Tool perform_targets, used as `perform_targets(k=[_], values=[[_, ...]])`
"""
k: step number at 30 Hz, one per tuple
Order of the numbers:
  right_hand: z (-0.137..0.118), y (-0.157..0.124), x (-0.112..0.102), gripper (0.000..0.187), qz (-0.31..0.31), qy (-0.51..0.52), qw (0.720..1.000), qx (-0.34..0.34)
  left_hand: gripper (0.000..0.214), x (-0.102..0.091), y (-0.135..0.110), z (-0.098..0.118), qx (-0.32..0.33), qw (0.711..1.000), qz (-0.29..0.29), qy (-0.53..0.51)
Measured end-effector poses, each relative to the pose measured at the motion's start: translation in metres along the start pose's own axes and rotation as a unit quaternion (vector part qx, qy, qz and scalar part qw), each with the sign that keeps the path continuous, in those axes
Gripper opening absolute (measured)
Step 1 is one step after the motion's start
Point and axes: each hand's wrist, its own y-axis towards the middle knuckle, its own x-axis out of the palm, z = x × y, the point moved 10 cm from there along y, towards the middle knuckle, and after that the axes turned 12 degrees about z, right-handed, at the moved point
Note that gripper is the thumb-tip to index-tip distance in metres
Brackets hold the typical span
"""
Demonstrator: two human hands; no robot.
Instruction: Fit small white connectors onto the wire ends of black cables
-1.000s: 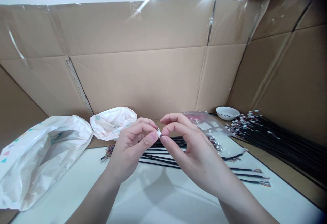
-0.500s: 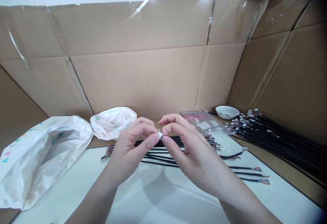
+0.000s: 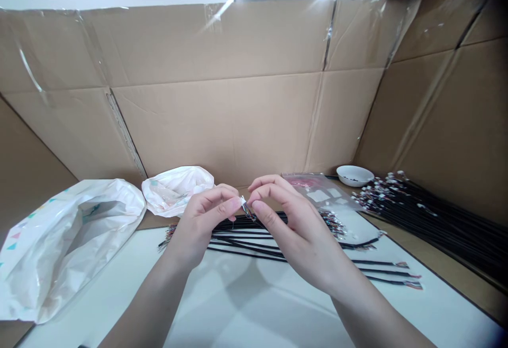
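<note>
My left hand [image 3: 200, 226] and my right hand [image 3: 296, 231] meet above the white table [image 3: 246, 305], fingertips pinched together. Between them sits a small white connector [image 3: 245, 204] with thin wire ends. Both hands pinch it, left from the left side, right from the right. Under the hands lie several loose black cables [image 3: 254, 239] with coloured wire ends.
A large white plastic bag [image 3: 59, 242] lies open at left, a smaller one [image 3: 177, 189] behind it. A clear zip bag [image 3: 317, 192], a small white dish [image 3: 354, 174] and a big bundle of black cables [image 3: 432, 216] are at right. Cardboard walls [image 3: 238, 99] surround the table.
The hands have dropped slightly and the pinched connector has tilted, showing its wire ends. Nothing else has moved.
</note>
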Motion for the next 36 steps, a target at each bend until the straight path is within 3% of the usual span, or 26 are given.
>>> perform_targets(k=[4,8,12,18,24,29,36], values=[[0.007,0.001,-0.001,0.015,-0.005,0.029,0.999,0.036,0.019,0.0,0.002,-0.005,-0.014,1.0,0.002,-0.007],[0.022,-0.002,0.01,0.025,-0.078,0.066,0.988,0.114,0.015,0.006,-0.002,0.01,0.059,0.998,-0.024,0.011],[0.027,-0.003,0.017,0.029,-0.125,0.133,0.972,0.146,0.012,0.006,-0.007,0.024,0.127,0.989,-0.018,0.071],[0.024,-0.001,0.01,0.022,-0.072,0.063,0.99,0.109,0.025,0.0,-0.002,0.021,0.11,0.988,0.01,0.11],[0.014,0.001,0.006,0.017,-0.025,0.001,0.999,0.048,0.029,0.003,0.001,0.01,0.061,0.99,-0.006,0.124],[0.019,0.003,0.001,0.019,-0.007,0.02,0.998,0.064,0.02,0.005,-0.001,0.011,0.069,0.992,-0.012,0.102],[0.031,0.003,0.004,0.026,-0.035,0.108,0.984,0.134,0.017,0.003,-0.002,0.011,0.083,0.992,0.006,0.097]])
